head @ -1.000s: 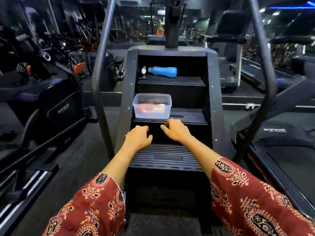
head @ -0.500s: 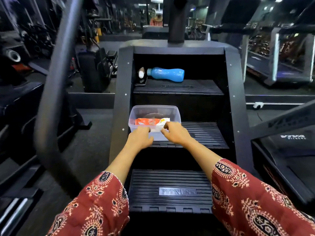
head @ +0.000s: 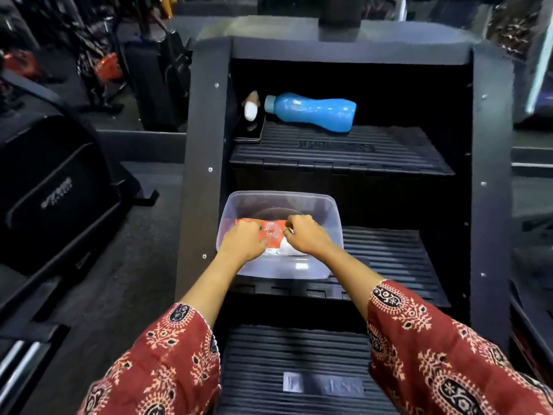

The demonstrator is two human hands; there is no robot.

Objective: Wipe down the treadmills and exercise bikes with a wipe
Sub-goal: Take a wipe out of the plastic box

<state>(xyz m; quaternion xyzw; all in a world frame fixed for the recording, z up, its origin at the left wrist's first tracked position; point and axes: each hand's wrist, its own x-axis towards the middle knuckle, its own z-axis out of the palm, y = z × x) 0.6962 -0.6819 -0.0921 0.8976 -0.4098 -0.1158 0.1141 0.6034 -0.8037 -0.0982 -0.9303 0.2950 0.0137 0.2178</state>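
Middle step (head: pixel 389 259) bears a clear tub (head: pixel 333 217); upper step (head: pixel 344 151), a blue bottle (head: pixel 311 110).

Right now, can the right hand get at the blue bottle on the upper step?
Probably yes. The blue bottle lies uncovered on the upper step, with nothing between it and the right hand. That hand must first release the wipe pack in the clear tub.
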